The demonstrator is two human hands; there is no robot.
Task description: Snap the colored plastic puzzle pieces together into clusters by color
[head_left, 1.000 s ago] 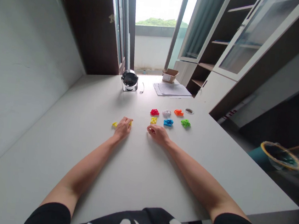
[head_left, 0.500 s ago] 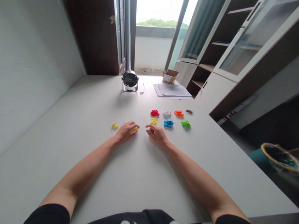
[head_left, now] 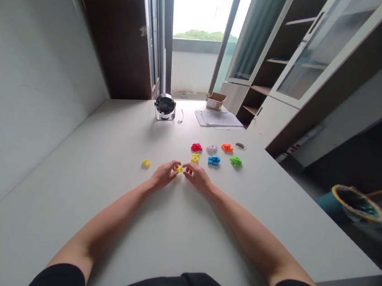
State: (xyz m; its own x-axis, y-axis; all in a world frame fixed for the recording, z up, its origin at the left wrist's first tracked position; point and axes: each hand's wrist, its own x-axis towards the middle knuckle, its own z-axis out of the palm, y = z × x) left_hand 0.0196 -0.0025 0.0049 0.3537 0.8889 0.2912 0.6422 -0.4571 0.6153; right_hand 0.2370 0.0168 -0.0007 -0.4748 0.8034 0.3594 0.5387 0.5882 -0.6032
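My left hand [head_left: 164,175] is closed, its thumb and fingers around a small yellow plastic piece [head_left: 179,170] just above or on the white table. Facing it from the other side is my right hand [head_left: 198,177], fingers curved and apart, with the tips close beside that piece; whether they touch it I cannot tell. Another small yellow piece [head_left: 145,163] lies to the left of my left hand. Just beyond my right fingertips sits a yellow cluster of plastic pieces [head_left: 195,158], with a blue cluster [head_left: 213,161] to its right.
Red [head_left: 196,147], white [head_left: 212,148], orange [head_left: 227,147] and green [head_left: 236,161] clusters lie on the table [head_left: 129,209]. Farther back are a round black device on a metal stand [head_left: 165,106], papers [head_left: 219,118] and an open cardboard box [head_left: 215,101]. A bin [head_left: 358,204] stands at right.
My left hand has moved right with the yellow piece, which now shows more clearly. My right hand has come slightly left, so the two hands are nearly together.
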